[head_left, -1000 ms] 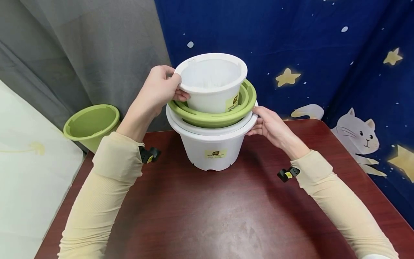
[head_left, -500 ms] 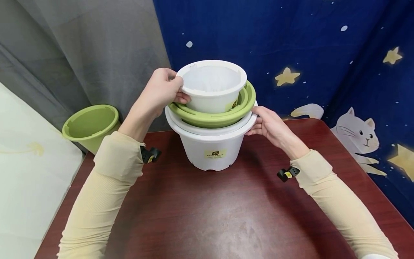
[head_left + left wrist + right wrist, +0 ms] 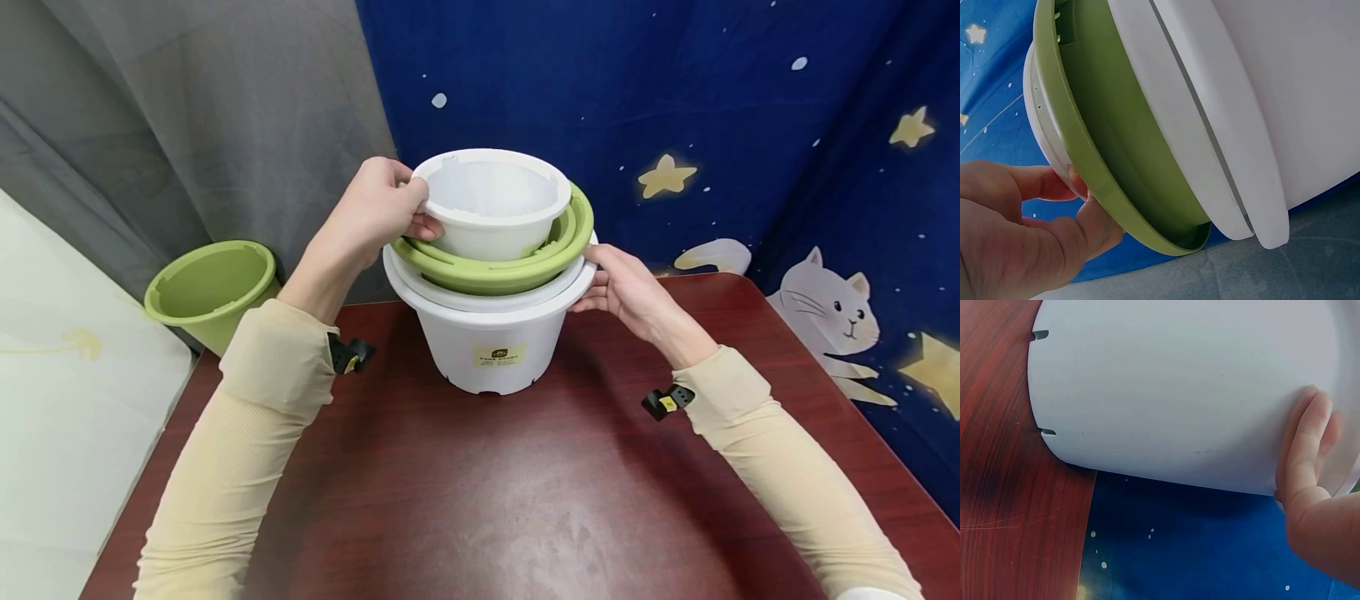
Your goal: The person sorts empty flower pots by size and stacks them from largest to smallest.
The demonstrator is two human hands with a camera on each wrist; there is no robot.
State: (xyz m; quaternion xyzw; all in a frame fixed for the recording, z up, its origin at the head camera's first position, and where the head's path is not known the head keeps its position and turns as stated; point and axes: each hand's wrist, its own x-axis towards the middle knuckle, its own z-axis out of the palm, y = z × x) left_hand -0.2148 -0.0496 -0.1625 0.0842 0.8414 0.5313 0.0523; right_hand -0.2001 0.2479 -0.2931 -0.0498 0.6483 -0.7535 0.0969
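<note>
A small white flower pot [image 3: 491, 237] sits partly down inside a green pot, whose broad rim [image 3: 480, 277] circles it. My left hand [image 3: 382, 204] pinches the small white pot's left rim between thumb and fingers. In the left wrist view, that thumb and fingers meet at the white rim, close by the green rim [image 3: 1085, 147]. The green pot nests in white pots, the outermost being a large white pot [image 3: 450, 342] with a yellow label, upright on the table. My right hand [image 3: 626, 292] grips the large pot's right rim, fingers under it against the wall [image 3: 1179, 400].
Another green pot [image 3: 213, 287] stands at the table's back left corner, partly behind the left forearm. Dark red table [image 3: 487, 483] spreads in front of the stack. A grey curtain and a blue starry curtain [image 3: 637, 108] hang behind.
The small white pot has moved down into the green pot with my left hand on its rim, and its label has sunk mostly out of sight. My right hand stays on the large pot's rim.
</note>
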